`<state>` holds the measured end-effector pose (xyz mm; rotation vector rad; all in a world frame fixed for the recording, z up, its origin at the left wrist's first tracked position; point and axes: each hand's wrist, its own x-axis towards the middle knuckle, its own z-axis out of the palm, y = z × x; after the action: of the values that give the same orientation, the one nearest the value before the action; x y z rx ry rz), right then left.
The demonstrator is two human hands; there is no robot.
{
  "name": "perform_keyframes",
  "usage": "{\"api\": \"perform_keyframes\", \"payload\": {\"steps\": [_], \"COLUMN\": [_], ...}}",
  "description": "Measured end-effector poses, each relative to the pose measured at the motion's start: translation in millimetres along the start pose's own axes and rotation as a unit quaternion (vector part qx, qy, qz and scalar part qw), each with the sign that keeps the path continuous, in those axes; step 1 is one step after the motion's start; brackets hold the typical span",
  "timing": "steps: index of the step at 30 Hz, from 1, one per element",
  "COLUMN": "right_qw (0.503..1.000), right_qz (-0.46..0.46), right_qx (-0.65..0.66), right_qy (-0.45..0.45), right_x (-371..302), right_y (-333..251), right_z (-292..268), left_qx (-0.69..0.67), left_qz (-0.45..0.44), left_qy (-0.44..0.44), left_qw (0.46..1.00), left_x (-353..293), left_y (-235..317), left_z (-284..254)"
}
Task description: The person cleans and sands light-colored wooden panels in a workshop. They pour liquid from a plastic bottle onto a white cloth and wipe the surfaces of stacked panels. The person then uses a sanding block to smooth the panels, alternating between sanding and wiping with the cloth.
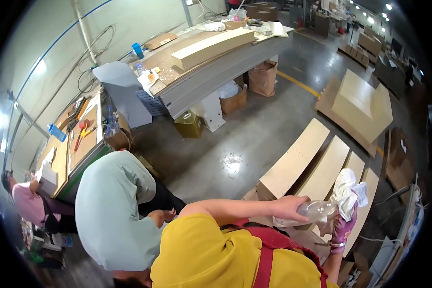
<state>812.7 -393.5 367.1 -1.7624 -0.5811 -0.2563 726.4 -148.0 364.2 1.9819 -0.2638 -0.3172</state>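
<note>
A brown cardboard box (263,78) and a smaller tan one (234,102) stand on the floor under the long grey counter (216,72); an olive square package (189,125) sits just beside that counter's white leg. A clear plastic bottle (308,211) lies sideways in front of the pale wooden boards (317,165), well away from the counter. The left hand (290,207) has its fingers clenched around the bottle's base, forearm reaching across a yellow shirt (211,254). The right hand (343,225), in a purple glove, rises from below with fingers grasping a white cloth (348,192) that touches the bottle's mouth end
</note>
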Motion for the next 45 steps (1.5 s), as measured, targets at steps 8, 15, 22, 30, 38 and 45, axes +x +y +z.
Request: {"api": "perform_keyframes", "payload": {"steps": [8, 15, 22, 30, 38, 45], "right_qw": [0.922, 0.76, 0.887, 0.71, 0.576, 0.576], "right_qz": [0.344, 0.296, 0.343, 0.531, 0.496, 0.472], "right_qx": [0.166, 0.578, 0.308, 0.462, 0.65, 0.667], "right_qy": [0.062, 0.017, -0.025, -0.025, -0.007, -0.017], "right_x": [-5, -25, -64, -70, -2, 44], "right_y": [2, 1, -1, -9, -23, 13], "right_z": [-16, 3, 98, 301, 500, 554], "left_qx": [0.076, 0.114, 0.272, 0.428, 0.477, 0.495], "left_qz": [0.019, -0.032, -0.069, -0.046, -0.11, -0.088], "left_qy": [0.076, 0.046, 0.028, 0.025, 0.056, 0.045], "left_qw": [0.994, 0.992, 0.959, 0.902, 0.87, 0.863], "left_x": [-8, -20, -61, -152, -223, -197], "left_y": [-5, 11, -16, -131, -198, -212], "left_z": [15, -14, -65, -187, -365, -454]}}
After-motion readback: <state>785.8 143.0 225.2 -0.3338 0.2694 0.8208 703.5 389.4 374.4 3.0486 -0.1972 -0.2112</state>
